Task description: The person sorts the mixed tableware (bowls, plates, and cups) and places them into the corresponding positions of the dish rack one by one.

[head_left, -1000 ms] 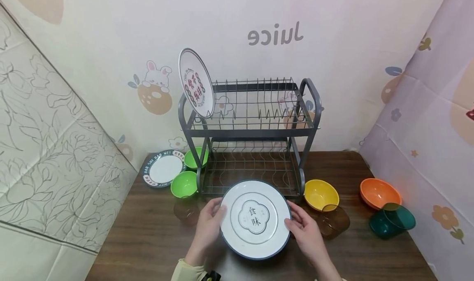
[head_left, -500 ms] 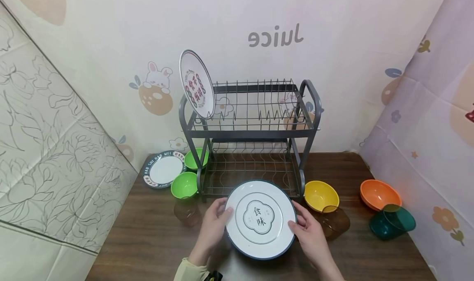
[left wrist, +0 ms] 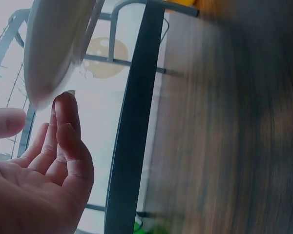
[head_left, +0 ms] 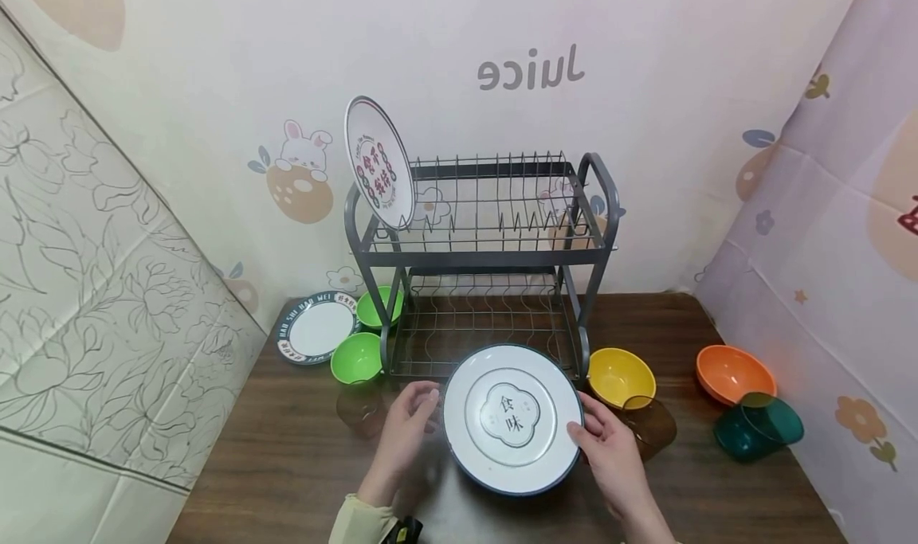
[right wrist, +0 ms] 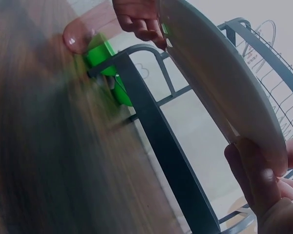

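My right hand pinches the right rim of a round white plate, thumb on its face and fingers beneath. The plate has a dark blue edge and a flower-shaped emblem with two characters, and is tilted above the table in front of the rack. In the right wrist view, the right hand's fingers curl under the plate's edge. Just off its left rim, my left hand has relaxed fingers and holds nothing. The left wrist view shows the plate close above these fingertips.
A dark two-tier dish rack stands behind, with a patterned plate upright at its upper left. Around it are green bowls, a flat plate, a yellow bowl, brown cups, an orange bowl and a teal cup.
The plate has shifted to the right with my right hand. My left hand, earlier gripping the left rim, has let go and moved slightly away from it.
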`<state>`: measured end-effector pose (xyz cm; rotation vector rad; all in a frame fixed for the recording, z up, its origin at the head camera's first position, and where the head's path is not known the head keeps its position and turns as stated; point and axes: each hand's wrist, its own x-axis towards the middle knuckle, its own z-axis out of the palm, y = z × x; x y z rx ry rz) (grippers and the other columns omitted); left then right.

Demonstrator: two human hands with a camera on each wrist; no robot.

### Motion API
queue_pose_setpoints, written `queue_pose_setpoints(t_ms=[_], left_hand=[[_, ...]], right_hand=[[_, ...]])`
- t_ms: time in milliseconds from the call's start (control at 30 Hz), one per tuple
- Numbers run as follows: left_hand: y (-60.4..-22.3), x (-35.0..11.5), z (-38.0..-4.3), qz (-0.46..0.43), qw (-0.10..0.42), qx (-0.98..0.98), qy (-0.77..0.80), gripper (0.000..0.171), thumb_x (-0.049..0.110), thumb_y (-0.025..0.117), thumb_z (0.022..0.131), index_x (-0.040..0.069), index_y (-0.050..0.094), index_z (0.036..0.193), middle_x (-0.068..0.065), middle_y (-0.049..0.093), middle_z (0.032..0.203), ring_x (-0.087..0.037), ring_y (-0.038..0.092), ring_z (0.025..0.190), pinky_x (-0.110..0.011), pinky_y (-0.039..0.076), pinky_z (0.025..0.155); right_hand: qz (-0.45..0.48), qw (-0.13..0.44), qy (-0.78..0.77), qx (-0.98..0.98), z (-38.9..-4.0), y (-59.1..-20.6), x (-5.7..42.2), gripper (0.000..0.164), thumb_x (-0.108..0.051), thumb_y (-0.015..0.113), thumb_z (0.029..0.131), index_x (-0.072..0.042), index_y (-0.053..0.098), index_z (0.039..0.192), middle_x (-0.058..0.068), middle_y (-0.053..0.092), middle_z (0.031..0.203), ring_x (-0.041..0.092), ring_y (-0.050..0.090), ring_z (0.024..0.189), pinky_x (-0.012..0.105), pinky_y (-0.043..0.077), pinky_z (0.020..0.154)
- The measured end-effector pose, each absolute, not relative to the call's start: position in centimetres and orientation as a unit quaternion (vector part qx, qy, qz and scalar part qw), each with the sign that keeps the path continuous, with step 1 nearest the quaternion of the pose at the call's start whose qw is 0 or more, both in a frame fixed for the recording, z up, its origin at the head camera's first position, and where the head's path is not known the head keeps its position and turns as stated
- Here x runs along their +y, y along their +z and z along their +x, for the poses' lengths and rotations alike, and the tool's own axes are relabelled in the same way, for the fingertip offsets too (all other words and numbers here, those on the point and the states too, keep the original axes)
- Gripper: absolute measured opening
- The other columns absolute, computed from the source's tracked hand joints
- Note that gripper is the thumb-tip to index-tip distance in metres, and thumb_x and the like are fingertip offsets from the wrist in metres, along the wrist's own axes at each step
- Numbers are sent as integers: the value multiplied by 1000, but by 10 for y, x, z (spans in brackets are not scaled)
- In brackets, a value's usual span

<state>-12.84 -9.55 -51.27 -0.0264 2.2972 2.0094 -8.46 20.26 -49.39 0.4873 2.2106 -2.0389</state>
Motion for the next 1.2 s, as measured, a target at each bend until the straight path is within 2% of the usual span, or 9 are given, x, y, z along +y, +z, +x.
queue_pose_setpoints(t_ms=[167, 367, 533, 700, 833, 1033, 1200], left_hand=[[-516, -108, -130, -2, 40, 748, 663, 37, 29, 56, 103, -2, 55, 123, -14, 70, 101, -27, 68, 80, -37, 54, 74], [-517, -131, -130, -27, 14, 750, 660, 33, 25, 55, 104, -4, 56, 119, -17, 71, 101, -32, 69, 82, -39, 54, 76], [-514, -150, -127, -64, -9, 754, 654, 31, 22, 52, 105, -6, 56, 116, -19, 71, 100, -33, 69, 81, -39, 54, 75], [-512, -159, -126, -95, -8, 749, 655, 31, 23, 52, 105, -5, 56, 116, -17, 71, 99, -34, 68, 83, -38, 53, 75], [-512, -158, -125, -95, -1, 747, 658, 28, 21, 53, 104, -5, 57, 116, -16, 70, 99, -32, 68, 83, -37, 53, 75], [-512, -154, -123, -81, 7, 744, 663, 28, 21, 54, 104, -4, 58, 114, -17, 70, 99, -27, 67, 80, -33, 51, 72], [-513, -148, -123, -63, 11, 747, 661, 25, 21, 56, 103, -3, 59, 111, -18, 69, 98, -27, 66, 80, -36, 51, 74]], right_hand=[[159, 47, -665, 729, -84, -489, 209, 55, -11, 57, 102, -6, 37, 152, 22, 61, 131, 22, 69, 86, 30, 57, 75], [160, 39, -655, 738, -86, -482, 216, 57, -13, 57, 102, -7, 35, 154, 22, 59, 134, 20, 69, 87, 29, 57, 74], [156, 19, -644, 748, -88, -474, 222, 57, -15, 58, 102, -9, 34, 154, 23, 56, 138, 15, 71, 94, 28, 56, 79], [133, -9, -637, 759, -90, -463, 226, 59, -13, 59, 101, -8, 34, 154, 24, 55, 138, 11, 70, 99, 25, 54, 82], [110, -49, -625, 771, -92, -454, 227, 56, -8, 60, 100, -6, 38, 152, 25, 59, 132, 11, 71, 96, 23, 54, 80], [96, -145, -572, 802, -97, -446, 225, 43, -1, 62, 97, -2, 54, 139, 21, 67, 121, 8, 71, 89, 21, 54, 74], [92, -196, -518, 827, -99, -442, 225, 34, -2, 64, 96, -2, 63, 129, 17, 70, 114, 8, 69, 86, 17, 53, 71]])
